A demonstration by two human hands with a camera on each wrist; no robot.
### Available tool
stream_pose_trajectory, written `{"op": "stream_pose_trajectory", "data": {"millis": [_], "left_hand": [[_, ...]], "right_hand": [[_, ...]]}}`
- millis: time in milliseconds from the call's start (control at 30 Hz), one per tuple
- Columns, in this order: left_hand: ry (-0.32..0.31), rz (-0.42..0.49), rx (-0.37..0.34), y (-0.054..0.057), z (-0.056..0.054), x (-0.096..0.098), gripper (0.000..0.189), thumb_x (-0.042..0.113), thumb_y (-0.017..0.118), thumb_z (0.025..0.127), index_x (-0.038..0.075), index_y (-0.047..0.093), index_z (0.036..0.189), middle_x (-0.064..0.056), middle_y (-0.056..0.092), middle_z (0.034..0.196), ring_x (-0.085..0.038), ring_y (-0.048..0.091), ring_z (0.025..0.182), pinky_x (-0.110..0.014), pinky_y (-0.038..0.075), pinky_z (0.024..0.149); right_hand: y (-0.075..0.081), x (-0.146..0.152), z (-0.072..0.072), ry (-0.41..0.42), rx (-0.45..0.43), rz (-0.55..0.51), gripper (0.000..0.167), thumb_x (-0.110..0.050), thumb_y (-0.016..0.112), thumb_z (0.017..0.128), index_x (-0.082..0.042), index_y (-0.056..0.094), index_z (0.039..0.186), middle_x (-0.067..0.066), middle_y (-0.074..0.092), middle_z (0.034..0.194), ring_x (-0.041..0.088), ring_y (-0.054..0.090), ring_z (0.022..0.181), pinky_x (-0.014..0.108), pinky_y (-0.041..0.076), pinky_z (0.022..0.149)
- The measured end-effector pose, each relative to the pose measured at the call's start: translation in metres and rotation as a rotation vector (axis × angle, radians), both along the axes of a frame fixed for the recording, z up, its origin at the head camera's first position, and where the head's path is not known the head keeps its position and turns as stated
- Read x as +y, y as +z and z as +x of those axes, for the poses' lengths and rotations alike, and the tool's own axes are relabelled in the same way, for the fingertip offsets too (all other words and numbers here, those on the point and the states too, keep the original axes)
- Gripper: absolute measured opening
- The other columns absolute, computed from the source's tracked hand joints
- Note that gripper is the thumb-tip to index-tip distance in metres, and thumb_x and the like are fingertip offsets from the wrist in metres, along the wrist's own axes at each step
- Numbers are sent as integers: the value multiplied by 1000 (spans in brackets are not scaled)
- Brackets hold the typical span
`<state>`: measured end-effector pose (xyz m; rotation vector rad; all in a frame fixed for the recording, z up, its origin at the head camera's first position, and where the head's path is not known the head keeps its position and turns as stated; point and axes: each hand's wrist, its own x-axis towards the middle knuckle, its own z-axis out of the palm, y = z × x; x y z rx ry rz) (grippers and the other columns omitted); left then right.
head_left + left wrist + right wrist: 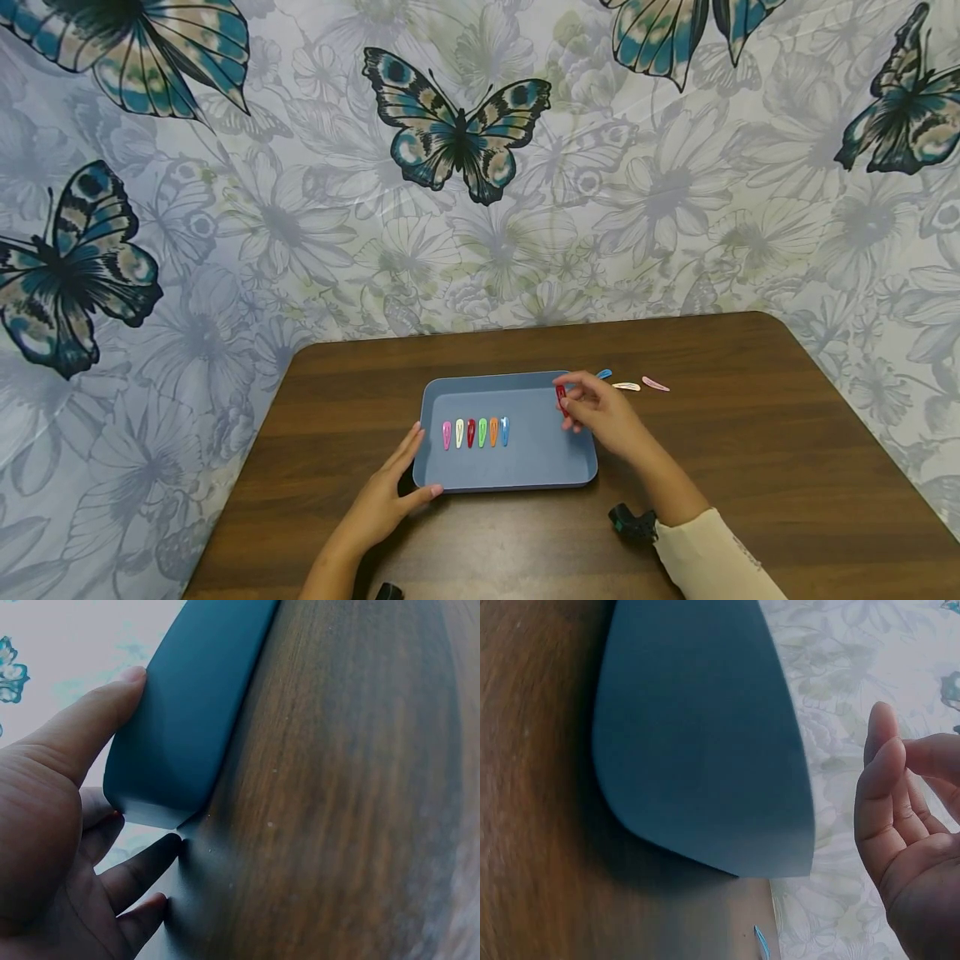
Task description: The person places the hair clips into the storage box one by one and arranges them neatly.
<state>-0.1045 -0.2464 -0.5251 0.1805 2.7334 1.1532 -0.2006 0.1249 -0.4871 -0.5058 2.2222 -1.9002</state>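
A blue-grey tray [517,477] lies on the table. In it stands a row of hair clips: a pink clip [446,435], a cream clip [460,433], a red clip [471,433], a green clip [482,432], an orange clip [493,432] and a blue clip [506,431]. Over the tray's right part, my right hand [600,412] pinches another red hair clip [561,398] between thumb and fingers; in the right wrist view that clip is hidden. With fairly straight, spread fingers, my left hand [386,496] touches the tray's near left corner, its thumb on the near rim.
Behind the right hand, beyond the tray, lie a blue clip [604,374], a cream clip [627,387] and a pink clip [656,384] on the brown wooden table [750,433]. A butterfly-patterned wall covering [480,267] rises behind the table's far edge.
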Motion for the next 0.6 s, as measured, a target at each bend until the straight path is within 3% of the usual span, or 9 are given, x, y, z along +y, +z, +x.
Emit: {"op": "stream_pose_trajectory", "data": {"millis": [200,600], "left_hand": [[2,4,-5,0,0,0,96,59,72,86,33,20,163,14,10,171,-30,21,156,-69,25,118],[9,-2,-13,0,1,0,97,58,73,85,34,20,163,14,10,171,-31,21,156,-69,25,118]], "right_hand": [[-1,-7,1,3,-19,-11,39,-1,61,98,2,56,137,25,61,104,17,72,72,27,59,65],[-4,-15,2,24,-7,87,52,-1,67,93,-7,54,143,21,61,114,16,73,87,23,57,72]]}}
